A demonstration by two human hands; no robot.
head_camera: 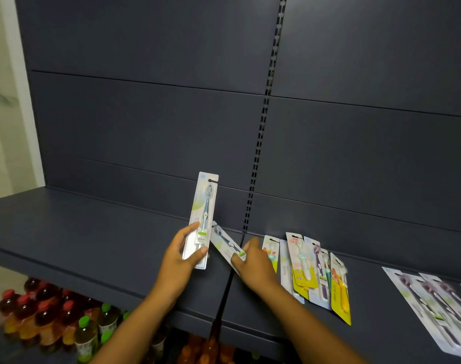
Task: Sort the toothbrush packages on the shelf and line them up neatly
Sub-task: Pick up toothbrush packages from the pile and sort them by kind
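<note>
Shelf (92,248): upright package (203,219) at 12 o'clock, tilted package (225,244) just right of it. Overlapping package cluster (310,271) at 3 o'clock. Flat row (431,308) beyond. Bottles (53,319) below, 8 o'clock.

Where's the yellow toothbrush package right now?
In the head view, the yellow toothbrush package lies flat on the shelf, at the right end of the overlapping pile, right of the right hand.
</note>
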